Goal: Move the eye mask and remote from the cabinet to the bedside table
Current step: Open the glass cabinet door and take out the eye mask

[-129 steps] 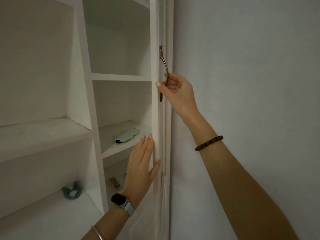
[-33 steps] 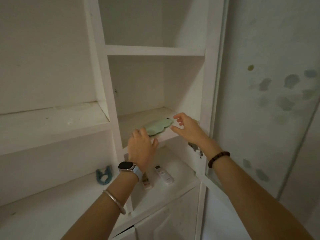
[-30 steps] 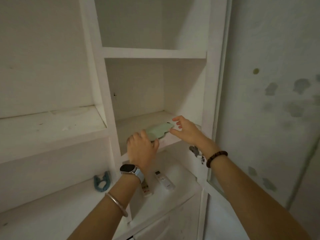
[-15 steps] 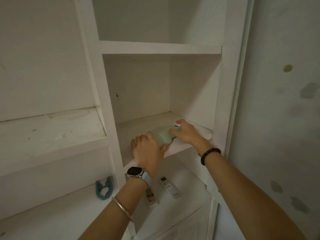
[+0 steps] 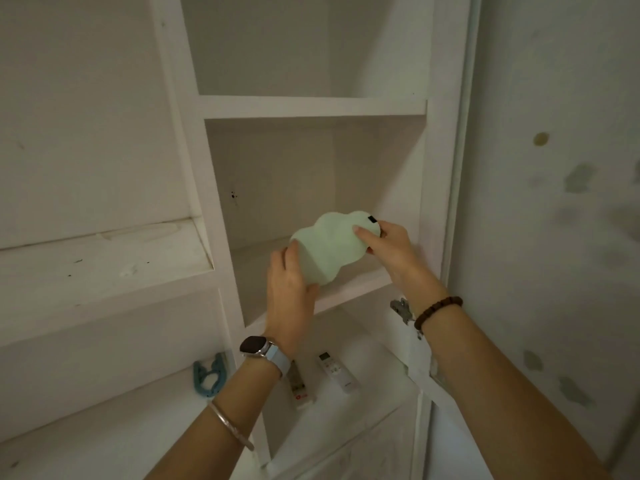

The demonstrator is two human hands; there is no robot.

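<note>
Pale green, cloud-shaped fabric eye mask (image 5: 327, 249), pinched at both ends by left hand (image 5: 289, 289) and right hand (image 5: 388, 244), is best drawn clear of the white cabinet shelf (image 5: 349, 289) before the white remote (image 5: 339, 372) below is fetched.

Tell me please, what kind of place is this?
Probably a bedroom or other room at home. A white built-in cabinet with open shelves holds two remotes, and both hands lift a pale green eye mask off a shelf.

The middle shelf (image 5: 349, 289) is open at the front and bare behind the raised eye mask (image 5: 329, 251). Two remotes (image 5: 337, 370) occupy the compartment below. A door hinge (image 5: 401, 310) protrudes beside the right wrist.
</note>
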